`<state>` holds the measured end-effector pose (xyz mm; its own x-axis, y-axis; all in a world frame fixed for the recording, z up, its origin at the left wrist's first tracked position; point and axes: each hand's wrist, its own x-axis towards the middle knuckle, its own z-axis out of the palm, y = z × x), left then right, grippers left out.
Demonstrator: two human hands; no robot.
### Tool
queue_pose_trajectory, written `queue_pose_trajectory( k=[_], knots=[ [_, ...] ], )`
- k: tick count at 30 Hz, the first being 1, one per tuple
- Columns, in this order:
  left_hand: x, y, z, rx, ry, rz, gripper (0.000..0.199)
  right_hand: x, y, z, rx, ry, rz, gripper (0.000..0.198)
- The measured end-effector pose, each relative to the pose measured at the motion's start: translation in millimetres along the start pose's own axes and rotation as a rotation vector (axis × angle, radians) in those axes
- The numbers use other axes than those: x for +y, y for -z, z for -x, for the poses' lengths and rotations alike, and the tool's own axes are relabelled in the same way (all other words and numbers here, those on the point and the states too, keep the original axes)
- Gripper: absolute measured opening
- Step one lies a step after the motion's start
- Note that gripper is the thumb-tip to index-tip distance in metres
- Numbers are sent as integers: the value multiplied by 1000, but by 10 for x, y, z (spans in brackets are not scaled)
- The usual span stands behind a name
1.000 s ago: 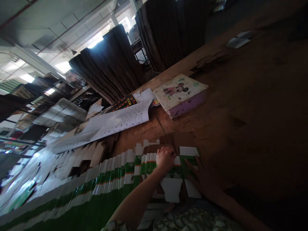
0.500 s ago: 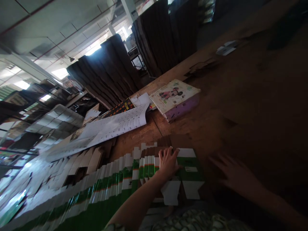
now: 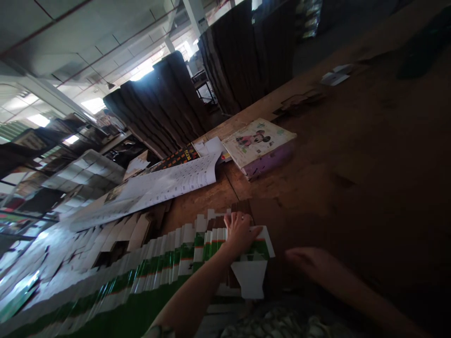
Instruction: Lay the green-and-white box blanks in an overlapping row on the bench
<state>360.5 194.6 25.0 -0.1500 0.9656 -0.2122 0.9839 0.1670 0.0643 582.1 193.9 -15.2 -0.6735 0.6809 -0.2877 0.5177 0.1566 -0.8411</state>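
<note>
A long row of flat green-and-white cartons [image 3: 158,265] leans overlapped along the wooden table. At its right end, my left hand [image 3: 240,233] lies over the top edges with bent fingers, its thumb pressed on the white-and-green end carton [image 3: 251,277]. A white flap of that carton hangs towards my body. My right hand [image 3: 308,260] hovers in shadow to the right of the row, apart from the cartons. Its fingers are dim and blurred, and I make out nothing in it.
Beyond the row are a box with a cartoon mouse [image 3: 262,143] and a long printed sheet [image 3: 169,185]. Brown cardboard pieces [image 3: 121,237] lie at left. Tall dark stacks [image 3: 158,101] stand behind the table [image 3: 197,202]. White scraps [image 3: 336,75] sit far right.
The green-and-white carton face right of my left hand has gone from view or folded in. My left hand has shifted slightly left; my right hand has moved left, its fingers no longer spread.
</note>
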Motion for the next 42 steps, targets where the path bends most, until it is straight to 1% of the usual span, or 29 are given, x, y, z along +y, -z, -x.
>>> queue_pose_trajectory(
  k=[1, 2, 3, 4, 5, 6, 7, 8, 9, 11, 13, 15, 17, 19, 21, 26, 27, 28, 30, 31, 34, 36, 38, 39, 40, 41, 42],
  knots=[
    [-2, -44, 18, -14, 0, -12, 29, 267, 24, 52, 212, -54, 83, 61],
    [-6, -89, 33, -26, 1, -7, 26, 530, 74, 105, 364, -105, 156, 66],
    [-11, -131, 42, -35, -2, 7, 22, 758, 141, 153, 444, -158, 182, 72],
    [-19, -165, 44, -41, -12, 26, 17, 928, 215, 186, 483, -216, 180, 78],
    [-29, -190, 40, -44, -26, 45, 13, 1029, 283, 199, 481, -267, 144, 80],
    [-39, -206, 32, -44, -39, 62, 11, 1060, 332, 188, 463, -300, 88, 78],
    [-50, -214, 20, -42, -47, 76, 11, 1030, 348, 152, 439, -305, 27, 74],
    [-61, -217, 8, -42, -49, 89, 11, 955, 321, 94, 414, -275, -29, 71],
    [-70, -217, -3, -48, -48, 101, 12, 854, 249, 21, 387, -208, -72, 69],
    [-81, -213, -19, -69, -42, 124, 13, 656, -17, -137, 337, -36, -79, 66],
    [-82, -213, -22, -84, -29, 134, 13, 546, -365, -265, 317, 68, 21, 63],
    [-74, -221, -19, -79, -11, 130, 13, 546, -676, -331, 331, 86, 151, 59],
    [-61, -236, -16, -69, -2, 117, 13, 610, -874, -345, 337, 91, 226, 56],
    [-49, -253, -14, -60, -7, 99, 12, 676, -963, -334, 339, 114, 259, 55],
    [-41, -267, -11, -57, -19, 77, 12, 709, -994, -324, 358, 127, 288, 55],
    [-9, -268, 34, -50, -60, 11, 11, 671, -1070, -354, 452, 109, 402, 57],
    [2, -267, 46, -36, -73, 3, 18, 654, -1077, -364, 459, 105, 425, 57],
    [13, -266, 56, -25, -92, -4, 30, 636, -1071, -372, 460, 102, 444, 57],
    [35, -270, 64, -23, -137, -24, 55, 616, -1002, -371, 431, 106, 471, 56],
    [45, -273, 63, -36, -159, -36, 62, 624, -935, -355, 406, 115, 482, 56],
    [74, -281, 46, -94, -179, -60, 65, 782, -616, -202, 355, 132, 523, 59],
    [92, -285, 42, -119, -174, -46, 65, 988, -355, -11, 395, 93, 584, 61],
    [106, -289, 46, -129, -163, -15, 65, 1180, -105, 197, 465, 20, 642, 63],
    [111, -290, 49, -128, -154, 3, 65, 1228, 9, 281, 484, -23, 646, 64],
    [115, -287, 49, -127, -143, 23, 66, 1222, 111, 339, 481, -67, 619, 65],
    [118, -277, 44, -129, -126, 46, 68, 1152, 201, 364, 451, -109, 558, 66],
    [121, -255, 32, -133, -103, 77, 70, 1013, 275, 356, 404, -141, 463, 65]
  ],
)
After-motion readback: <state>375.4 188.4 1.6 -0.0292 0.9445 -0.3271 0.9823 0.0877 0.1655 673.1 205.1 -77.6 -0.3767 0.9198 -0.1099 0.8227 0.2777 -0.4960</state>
